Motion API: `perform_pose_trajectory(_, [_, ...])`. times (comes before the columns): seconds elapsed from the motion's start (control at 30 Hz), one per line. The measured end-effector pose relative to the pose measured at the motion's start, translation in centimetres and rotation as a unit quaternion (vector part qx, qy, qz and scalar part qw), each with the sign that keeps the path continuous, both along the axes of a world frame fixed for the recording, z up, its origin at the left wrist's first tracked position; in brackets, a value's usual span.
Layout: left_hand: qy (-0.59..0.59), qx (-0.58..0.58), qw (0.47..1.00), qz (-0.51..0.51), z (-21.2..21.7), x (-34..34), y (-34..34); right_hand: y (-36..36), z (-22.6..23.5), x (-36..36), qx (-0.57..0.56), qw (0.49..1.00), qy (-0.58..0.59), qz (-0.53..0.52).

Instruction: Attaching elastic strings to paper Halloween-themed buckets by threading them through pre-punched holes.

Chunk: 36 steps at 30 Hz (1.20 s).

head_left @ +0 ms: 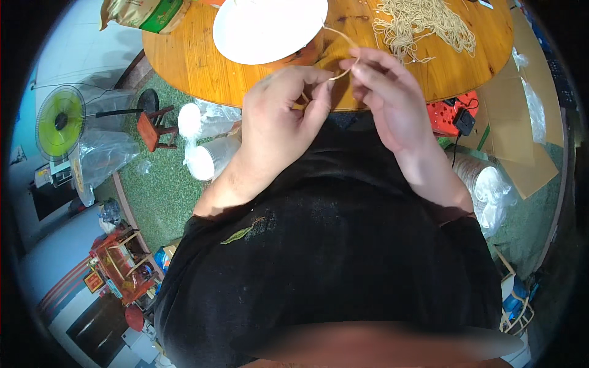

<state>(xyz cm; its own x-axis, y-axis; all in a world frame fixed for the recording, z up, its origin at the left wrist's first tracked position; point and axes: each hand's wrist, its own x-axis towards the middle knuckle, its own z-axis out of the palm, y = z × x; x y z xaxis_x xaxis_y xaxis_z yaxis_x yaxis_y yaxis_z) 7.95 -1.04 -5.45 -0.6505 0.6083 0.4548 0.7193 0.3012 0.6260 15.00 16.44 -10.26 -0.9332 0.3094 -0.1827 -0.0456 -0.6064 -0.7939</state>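
A thin beige strand [341,75], like string or a noodle, is stretched between my two hands above the near edge of the table. My left hand [279,107] pinches one part of it between thumb and forefinger. The thumb and forefinger of my right hand [392,92] close on it a little to the right. From there a loose length curls up and left toward a large white plate [270,27]. A tangled pile of similar beige strands [426,24] lies on the table beyond my right hand.
The round wooden table [202,76] holds a tan and green bag [147,13] at far left. On the left are a fan [60,121], a small stool [150,130] and stacked plastic tubs [205,161]. At right stand a red perforated stool [443,118] and cardboard [521,135].
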Motion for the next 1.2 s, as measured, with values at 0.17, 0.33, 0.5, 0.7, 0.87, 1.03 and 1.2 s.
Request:
perform_pose_trajectory(0.17, [0.026,-0.049,0.998,-0.027,-0.5,-0.5,-0.3,-0.8,-0.6,1.0,0.395,0.906,0.126,-0.083])
perform_pose_trajectory(0.33, [0.071,-0.058,0.995,-0.041,-0.5,-0.7,-0.3,-1.0,-0.3,0.3,0.499,0.856,0.132,-0.041])
perform_pose_trajectory(0.5, [-0.038,-0.048,0.998,-0.032,-0.2,-0.6,-0.8,-0.3,-0.2,-0.2,0.596,0.779,0.185,-0.070])
perform_pose_trajectory(0.7, [-0.095,-0.024,0.995,-0.013,-0.7,-0.8,-1.1,-0.9,0.2,-0.6,0.597,0.779,0.178,-0.071])
perform_pose_trajectory(0.87, [-0.039,0.012,0.999,-0.016,-0.2,-1.7,-1.5,-0.6,0.1,-1.8,0.588,0.778,0.194,-0.107])
perform_pose_trajectory(1.03, [0.032,0.106,0.993,-0.045,1.4,-4.9,-1.9,-1.8,-0.4,-3.3,0.546,0.794,0.175,-0.205])
perform_pose_trajectory(1.2, [0.047,-0.039,0.996,-0.065,5.1,-5.8,-0.2,-2.4,-1.2,-4.0,0.515,0.812,0.180,-0.208])
